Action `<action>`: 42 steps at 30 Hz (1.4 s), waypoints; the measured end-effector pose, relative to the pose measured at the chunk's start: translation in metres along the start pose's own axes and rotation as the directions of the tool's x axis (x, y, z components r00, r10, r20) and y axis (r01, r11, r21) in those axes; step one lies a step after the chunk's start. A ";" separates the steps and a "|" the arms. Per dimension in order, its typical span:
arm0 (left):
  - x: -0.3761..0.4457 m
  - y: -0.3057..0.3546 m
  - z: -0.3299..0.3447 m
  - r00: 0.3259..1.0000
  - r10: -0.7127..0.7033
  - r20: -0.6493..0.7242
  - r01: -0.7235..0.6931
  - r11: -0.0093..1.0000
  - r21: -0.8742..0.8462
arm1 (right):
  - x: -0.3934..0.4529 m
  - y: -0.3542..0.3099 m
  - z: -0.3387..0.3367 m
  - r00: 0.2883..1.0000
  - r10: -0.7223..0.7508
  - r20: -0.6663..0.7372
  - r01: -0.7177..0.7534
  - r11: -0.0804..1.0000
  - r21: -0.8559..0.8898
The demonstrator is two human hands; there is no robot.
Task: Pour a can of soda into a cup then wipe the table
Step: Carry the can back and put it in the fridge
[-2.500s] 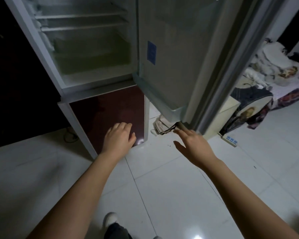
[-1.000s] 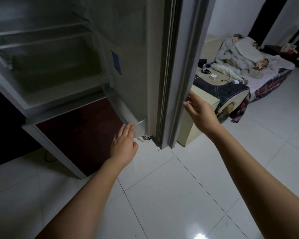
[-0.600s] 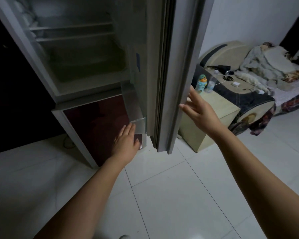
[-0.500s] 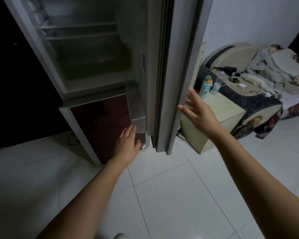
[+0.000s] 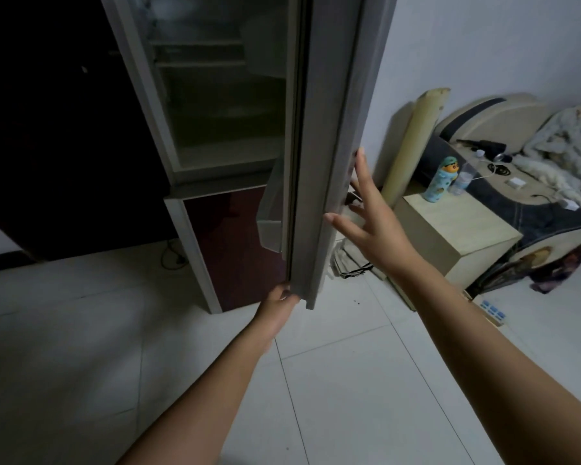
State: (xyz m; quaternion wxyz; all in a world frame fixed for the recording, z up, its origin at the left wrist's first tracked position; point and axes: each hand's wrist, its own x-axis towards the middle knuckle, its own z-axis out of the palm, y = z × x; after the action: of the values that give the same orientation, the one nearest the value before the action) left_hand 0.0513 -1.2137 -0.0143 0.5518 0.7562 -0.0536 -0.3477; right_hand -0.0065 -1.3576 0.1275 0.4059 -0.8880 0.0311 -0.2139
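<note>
- the fridge door (image 5: pixel 329 135) is running off the top edge and hiding the right part of the fridge shelves (image 5: pixel 198 63).
- the left hand (image 5: pixel 277 308) is losing its fingertips behind the door's bottom corner.
- the bedding (image 5: pixel 564 146) is getting cut off by the right edge.

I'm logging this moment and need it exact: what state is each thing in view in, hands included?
Fridge door: partly open, seen edge-on.
Fridge compartment: exposed, dark, shelves look bare.
Lower fridge door: closed.
Left hand: at the door's bottom corner, fingers hidden behind it.
Right hand: fingers spread, fingertips on the door's outer face.
Cartoon bottle: upright on the bedside cabinet.
</note>
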 end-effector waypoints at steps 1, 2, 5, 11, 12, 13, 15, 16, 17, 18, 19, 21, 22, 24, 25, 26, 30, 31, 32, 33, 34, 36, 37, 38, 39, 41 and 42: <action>0.001 -0.001 -0.006 0.999 -0.038 0.008 0.038 0.996 -0.082 | 0.004 -0.004 0.008 1.000 -0.002 -0.003 0.002 1.000 -0.006; 0.003 -0.004 -0.012 0.997 -0.080 0.020 0.083 0.983 -0.163 | 0.008 -0.008 0.017 1.000 -0.002 -0.010 0.002 1.000 -0.022; 0.014 -0.011 -0.034 0.974 -0.215 0.074 0.226 0.882 -0.414 | 0.024 -0.019 0.045 0.999 0.004 -0.041 -0.007 0.996 -0.089; 0.033 -0.011 -0.087 0.956 -0.258 0.140 0.288 0.739 -0.609 | 0.057 -0.035 0.097 0.996 -0.011 -0.089 -0.002 0.988 -0.152; 0.037 -0.011 -0.096 0.956 -0.257 0.140 0.287 0.729 -0.622 | 0.063 -0.037 0.104 0.995 -0.013 -0.096 -0.003 0.987 -0.163; 0.040 -0.011 -0.105 0.957 -0.255 0.141 0.285 0.722 -0.630 | 0.068 -0.039 0.112 0.995 -0.016 -0.102 -0.002 0.985 -0.174; 0.045 -0.009 -0.122 0.958 -0.248 0.141 0.279 0.713 -0.643 | 0.079 -0.043 0.125 0.994 -0.024 -0.111 0.002 0.981 -0.194; 0.049 -0.008 -0.130 0.959 -0.246 0.142 0.277 0.705 -0.652 | 0.085 -0.045 0.131 0.993 -0.027 -0.111 0.004 0.980 -0.201; 0.053 -0.008 -0.137 0.960 -0.242 0.140 0.272 0.701 -0.659 | 0.090 -0.047 0.136 0.994 -0.029 -0.108 0.006 0.978 -0.207; 0.057 -0.007 -0.145 0.962 -0.238 0.137 0.267 0.701 -0.661 | 0.096 -0.049 0.141 0.994 -0.030 -0.103 0.008 0.977 -0.214; 0.061 -0.006 -0.152 0.963 -0.232 0.135 0.262 0.702 -0.662 | 0.102 -0.051 0.147 0.995 -0.034 -0.098 0.011 0.975 -0.223; 0.069 -0.002 -0.167 0.967 -0.221 0.130 0.251 0.704 -0.664 | 0.115 -0.052 0.156 0.995 -0.051 -0.089 0.028 0.970 -0.243; 0.073 0.000 -0.175 0.968 -0.214 0.130 0.245 0.705 -0.666 | 0.121 -0.052 0.161 0.994 -0.064 -0.087 0.040 0.967 -0.250; 0.082 0.003 -0.190 0.971 -0.202 0.125 0.233 0.705 -0.670 | 0.135 -0.051 0.170 0.992 -0.089 -0.088 0.062 0.961 -0.270; 0.087 0.005 -0.197 0.972 -0.204 0.117 0.228 0.704 -0.673 | 0.142 -0.050 0.175 0.991 -0.102 -0.091 0.072 0.955 -0.286; 0.093 0.006 -0.203 0.972 -0.212 0.103 0.224 0.703 -0.674 | 0.149 -0.048 0.180 0.989 -0.116 -0.095 0.082 0.949 -0.304; 0.119 0.012 -0.232 0.974 -0.222 0.036 0.190 0.725 -0.662 | 0.181 -0.039 0.202 0.981 -0.154 -0.120 0.099 0.920 -0.380; 0.127 0.013 -0.238 0.975 -0.220 0.026 0.182 0.730 -0.659 | 0.189 -0.037 0.207 0.978 -0.168 -0.126 0.106 0.913 -0.395; 0.134 0.015 -0.245 0.977 -0.213 0.020 0.174 0.736 -0.654 | 0.196 -0.036 0.212 0.974 -0.182 -0.132 0.114 0.906 -0.408; 0.140 0.017 -0.251 0.979 -0.205 0.019 0.168 0.744 -0.646 | 0.203 -0.035 0.218 0.971 -0.194 -0.138 0.120 0.900 -0.420; 0.145 0.020 -0.258 0.980 -0.199 0.019 0.165 0.755 -0.635 | 0.211 -0.034 0.223 0.968 -0.203 -0.145 0.123 0.894 -0.432; 0.158 0.025 -0.273 0.982 -0.190 0.021 0.164 0.781 -0.603 | 0.226 -0.030 0.232 0.963 -0.218 -0.158 0.127 0.885 -0.448; 0.163 0.028 -0.280 0.983 -0.182 0.023 0.161 0.795 -0.585 | 0.234 -0.027 0.237 0.960 -0.228 -0.162 0.133 0.882 -0.453; 0.169 0.031 -0.287 0.984 -0.178 0.026 0.162 0.809 -0.565 | 0.243 -0.024 0.241 0.956 -0.241 -0.164 0.143 0.878 -0.457; 0.175 0.034 -0.294 0.984 -0.178 0.025 0.163 0.820 -0.549 | 0.252 -0.021 0.245 0.951 -0.259 -0.166 0.158 0.874 -0.460; 0.189 0.041 -0.306 0.984 -0.176 0.012 0.155 0.832 -0.532 | 0.268 -0.014 0.253 0.942 -0.290 -0.170 0.184 0.867 -0.463; 0.195 0.044 -0.310 0.985 -0.172 0.006 0.150 0.836 -0.529 | 0.275 -0.012 0.257 0.939 -0.301 -0.169 0.194 0.865 -0.464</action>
State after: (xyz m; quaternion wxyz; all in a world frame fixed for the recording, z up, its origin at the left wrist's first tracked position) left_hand 0.3932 -1.0741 -0.0203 0.7077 0.5847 0.1191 -0.3782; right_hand 0.3459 -1.2312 0.0850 0.1569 -0.9213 0.0117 -0.3557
